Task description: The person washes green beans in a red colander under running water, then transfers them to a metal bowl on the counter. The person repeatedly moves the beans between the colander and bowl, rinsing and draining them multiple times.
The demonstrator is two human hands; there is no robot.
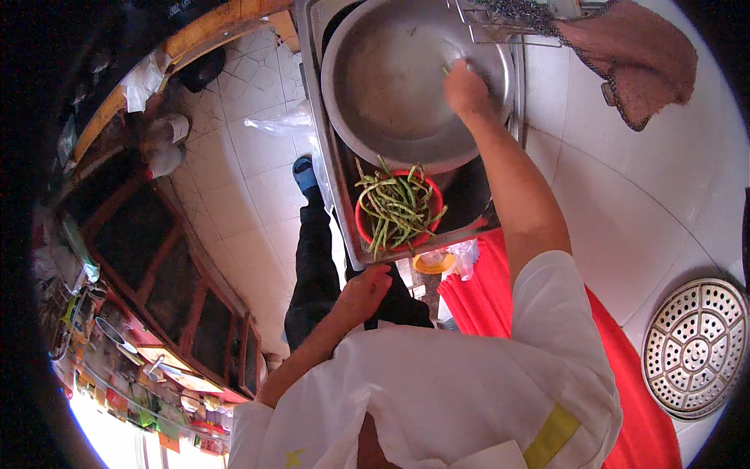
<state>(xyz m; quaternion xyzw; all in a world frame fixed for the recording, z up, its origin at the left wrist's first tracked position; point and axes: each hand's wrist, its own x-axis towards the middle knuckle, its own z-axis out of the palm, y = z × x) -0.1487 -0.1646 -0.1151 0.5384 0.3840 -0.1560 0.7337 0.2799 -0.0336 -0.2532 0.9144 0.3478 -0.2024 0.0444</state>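
Note:
My right hand (467, 91) reaches over the right side of a large round metal basin (404, 76). Its fingers are closed, and a small green tip, likely of a green bean (446, 71), sticks out beside them. Below the basin, a red bowl (359, 225) is heaped with long green beans (398, 205), some hanging over its rim. Both vessels are at a metal sink (337, 193). My left hand (366, 291) is curled near the sink's front edge, just below the red bowl, with nothing visible in it.
A wire rack (498, 42) and a brown cloth (638, 58) overhang the basin's upper right. A perforated metal steamer plate (695, 350) leans at the tiled wall. Red fabric (486, 281) and a yellow container (433, 262) are below the sink. A dark-panelled wooden cabinet (170, 275) stands left.

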